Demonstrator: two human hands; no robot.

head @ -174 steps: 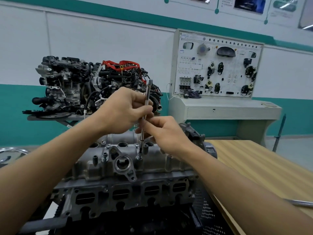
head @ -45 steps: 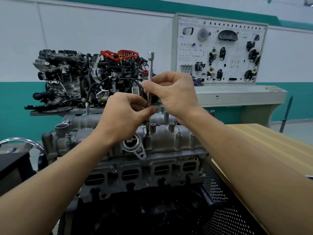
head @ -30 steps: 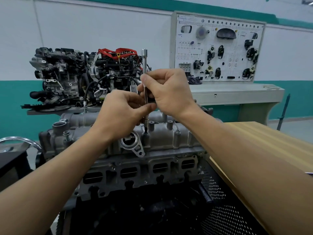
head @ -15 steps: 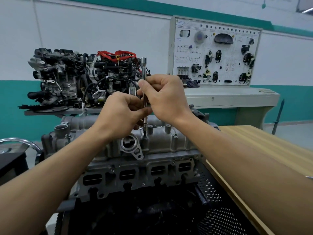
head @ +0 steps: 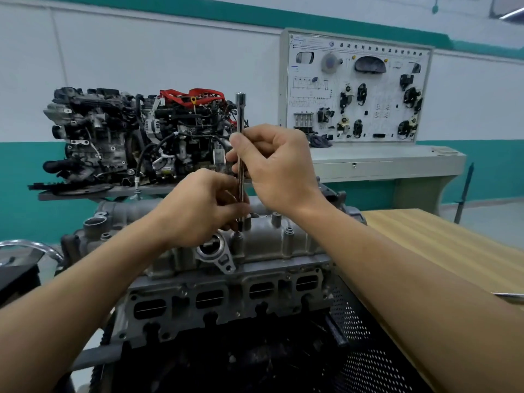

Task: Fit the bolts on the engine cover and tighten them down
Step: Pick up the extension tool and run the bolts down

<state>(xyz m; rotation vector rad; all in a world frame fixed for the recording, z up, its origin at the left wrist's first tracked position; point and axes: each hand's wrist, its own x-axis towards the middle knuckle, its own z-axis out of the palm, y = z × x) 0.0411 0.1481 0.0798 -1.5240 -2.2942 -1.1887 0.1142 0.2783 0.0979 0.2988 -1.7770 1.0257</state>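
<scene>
Engine cover (head: 263,239): grey cast aluminium, sitting at mid-frame on top of the cylinder head. Raised bolt bosses run along its near edge, and there is a round machined port at its 7 o'clock.
Bolt being worked: hidden under the tool tip, at the boss just 1 o'clock of that port. How deep it sits cannot be told.
Extension bar (head: 240,114): chrome and upright, with its tip down on that boss and its drive end free at 12 o'clock.
Right hand (head: 279,165): thumb and curled fingers pinch the bar's upper shaft.
Left hand (head: 204,211): fingertips pinch the bar low down, just above the cover.
Step, as judged: running the bolt down by finger-twirling.
Doing it well: hold the bar plumb over the boss. The lower hand should only steady while the upper one spins. Stay light until the thread runs free, because tilt risks cross-threading soft aluminium. Save final tightening for a ratchet.
</scene>
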